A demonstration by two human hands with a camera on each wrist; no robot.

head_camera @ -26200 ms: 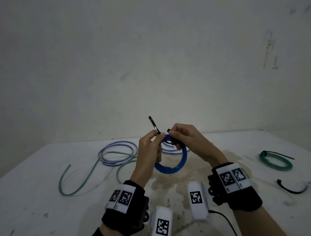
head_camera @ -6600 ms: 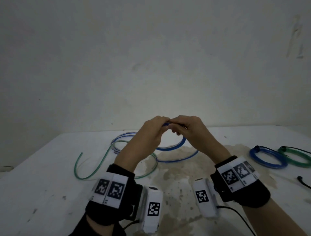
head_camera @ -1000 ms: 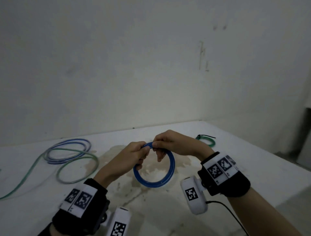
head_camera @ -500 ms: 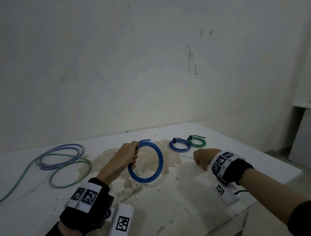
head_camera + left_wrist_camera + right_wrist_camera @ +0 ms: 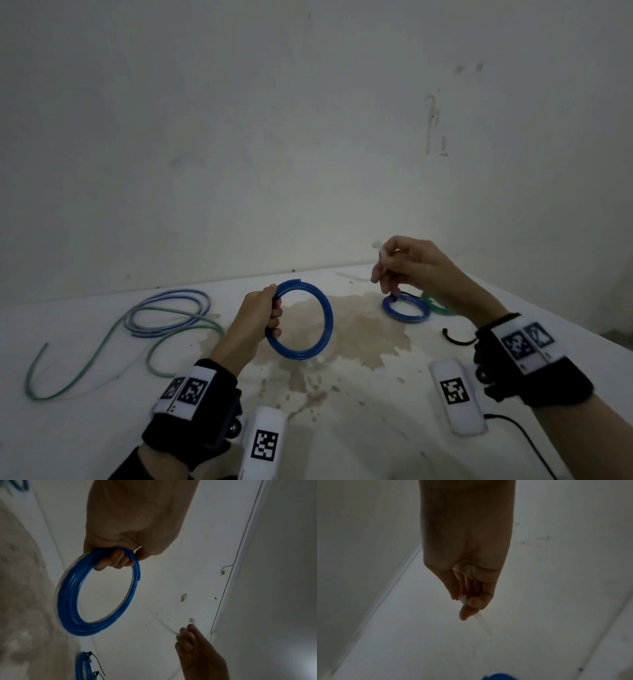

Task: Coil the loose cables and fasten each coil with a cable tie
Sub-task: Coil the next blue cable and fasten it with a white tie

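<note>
Left hand: the left hand (image 5: 257, 317) is curling its fingers (image 5: 114, 561) round the near-left side of the blue coil (image 5: 301, 354), gripping it clear above the table (image 5: 342, 428).
Blue coil: it is standing roughly upright in the air, its loose end showing at about 12 o'clock on the ring; no tie is showing on it.
Right hand: the right hand (image 5: 412, 269) is hovering at about 2 o'clock from the held coil, thumb and fingertips (image 5: 464, 613) pinching a pale, thin cable tie (image 5: 480, 618); the strip is blurring in the right wrist view.
Tied blue coil: a smaller tied blue coil (image 5: 406, 308) is lying flat on the table just below the right hand.
Green coil: the green coil (image 5: 436, 306) is lying touching its right side, partly hidden by the right hand.
Black tie: a curved black cable tie (image 5: 457, 339) is lying at about 4 o'clock from the tied blue coil.
Loose cables: the loose cables (image 5: 164, 313), blue and green, are sprawling at 9 o'clock from the left hand, well apart.
Stain: a brown stain (image 5: 359, 339) is spreading across the table under the held coil.
</note>
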